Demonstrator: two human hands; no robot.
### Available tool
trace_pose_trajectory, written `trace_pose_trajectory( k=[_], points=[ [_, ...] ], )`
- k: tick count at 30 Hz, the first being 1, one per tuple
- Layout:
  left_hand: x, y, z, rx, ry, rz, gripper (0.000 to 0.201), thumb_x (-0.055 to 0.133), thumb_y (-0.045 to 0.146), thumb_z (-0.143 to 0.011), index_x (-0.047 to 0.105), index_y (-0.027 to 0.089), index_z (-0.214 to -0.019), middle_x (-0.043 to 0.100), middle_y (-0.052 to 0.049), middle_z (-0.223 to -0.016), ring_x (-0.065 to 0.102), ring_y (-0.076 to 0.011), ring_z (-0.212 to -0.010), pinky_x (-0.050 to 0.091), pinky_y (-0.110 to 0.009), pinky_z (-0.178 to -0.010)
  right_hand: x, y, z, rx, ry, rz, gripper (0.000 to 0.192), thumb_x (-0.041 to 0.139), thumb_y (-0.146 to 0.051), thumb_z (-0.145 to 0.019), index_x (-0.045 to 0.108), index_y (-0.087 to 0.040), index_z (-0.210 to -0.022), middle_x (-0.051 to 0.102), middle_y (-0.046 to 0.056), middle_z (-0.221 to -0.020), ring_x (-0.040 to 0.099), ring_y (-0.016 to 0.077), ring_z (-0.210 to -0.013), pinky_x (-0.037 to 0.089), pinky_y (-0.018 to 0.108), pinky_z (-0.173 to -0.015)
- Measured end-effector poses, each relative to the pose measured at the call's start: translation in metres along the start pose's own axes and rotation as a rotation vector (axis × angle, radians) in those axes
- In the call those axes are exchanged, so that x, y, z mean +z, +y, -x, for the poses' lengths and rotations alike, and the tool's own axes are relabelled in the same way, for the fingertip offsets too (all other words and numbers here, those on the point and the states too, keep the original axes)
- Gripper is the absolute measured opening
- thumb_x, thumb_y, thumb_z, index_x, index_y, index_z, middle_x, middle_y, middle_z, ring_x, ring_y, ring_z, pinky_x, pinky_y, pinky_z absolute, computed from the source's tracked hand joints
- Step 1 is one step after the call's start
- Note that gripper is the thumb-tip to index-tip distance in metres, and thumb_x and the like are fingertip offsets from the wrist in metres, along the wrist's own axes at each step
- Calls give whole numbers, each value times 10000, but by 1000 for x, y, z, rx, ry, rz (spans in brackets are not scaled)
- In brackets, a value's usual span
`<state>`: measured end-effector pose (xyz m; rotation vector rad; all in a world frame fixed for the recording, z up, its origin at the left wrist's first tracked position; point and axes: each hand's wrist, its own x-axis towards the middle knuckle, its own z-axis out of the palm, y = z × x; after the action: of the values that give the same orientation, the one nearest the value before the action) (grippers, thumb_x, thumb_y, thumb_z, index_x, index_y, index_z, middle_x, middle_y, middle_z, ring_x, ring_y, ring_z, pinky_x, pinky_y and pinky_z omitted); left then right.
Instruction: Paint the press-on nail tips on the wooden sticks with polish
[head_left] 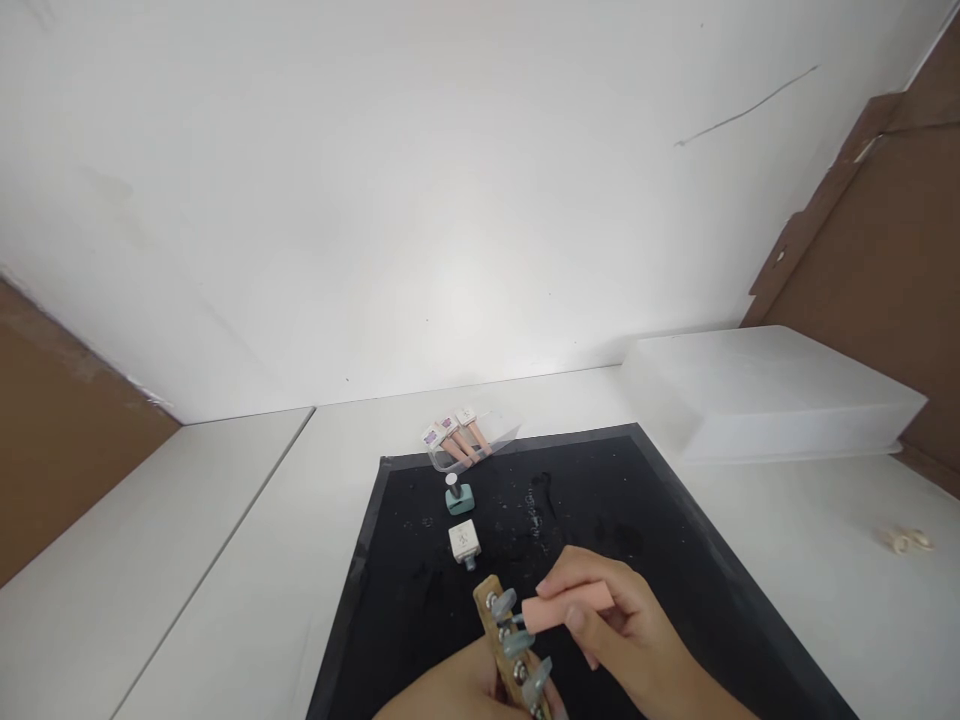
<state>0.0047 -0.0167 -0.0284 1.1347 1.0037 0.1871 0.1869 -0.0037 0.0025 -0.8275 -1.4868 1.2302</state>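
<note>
Here at the bottom centre of the frame, the right hand (626, 625) has a smooth pale-pink cylindrical brush handle (568, 607) pinched narrowly between thumb and fingertips, its brush end pointing left. And look below it: the left hand (457, 685), at the lower edge, has its fingers closed around a light-brown wooden strip (496, 632) that slants from upper left to lower right. Along that strip stand glossy grey and grey-green nail tips (536, 680) on small metal mounts, and the brush end sits right among the upper ones (whether the bristles actually touch, I cannot tell).

Just above the strip, on a black rectangular mat (585, 520), lies a square white bottle (464, 541), neck angled toward the bottom of the frame. Higher again comes a squat teal bottle (459, 499) with a pale cap. At the mat's upper left edge, a clear plastic tray (506, 430) cradles pink-handled white bottles (469, 440), lying side by side and leaning.

Out at the right of the frame, a large translucent white box (772, 390) rests on the white tabletop (262, 530), with small cream-coloured curled pieces (906, 540) near the right edge, well apart from both hands.
</note>
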Motion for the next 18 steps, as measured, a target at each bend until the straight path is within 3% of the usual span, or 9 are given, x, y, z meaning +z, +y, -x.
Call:
trace_pose_trajectory(
  k=[8, 12, 18],
  points=[
    [-3, -10, -1, -22, -18, 55, 88, 655, 193, -588, 643, 167, -671, 542, 13, -628, 449, -97, -575, 354, -210, -519, 1, 0, -4, 54, 197, 96, 300, 551, -420, -855, 675, -175, -732, 534, -18, -564, 388, 87, -402, 329, 216, -399],
    [-4, -11, -2, -20, -27, 85, 106, 671, 197, -570, 644, 164, -667, 548, 10, -624, 435, -94, -558, 341, -210, -495, 1, 0, -2, -30, 126, 73, 243, 553, -379, -864, 683, -189, -786, 586, -1, -638, 423, 84, -406, 349, 218, -407],
    [-4, -10, -3, -16, -68, 125, 108, 696, 216, -565, 652, 153, -640, 520, 17, -556, 396, -77, -491, 286, -207, -439, 0, -1, -2, -98, 35, 111, 158, 573, -305, -854, 693, -208, -826, 640, 26, -679, 580, 161, -593, 435, 255, -541]
  ],
)
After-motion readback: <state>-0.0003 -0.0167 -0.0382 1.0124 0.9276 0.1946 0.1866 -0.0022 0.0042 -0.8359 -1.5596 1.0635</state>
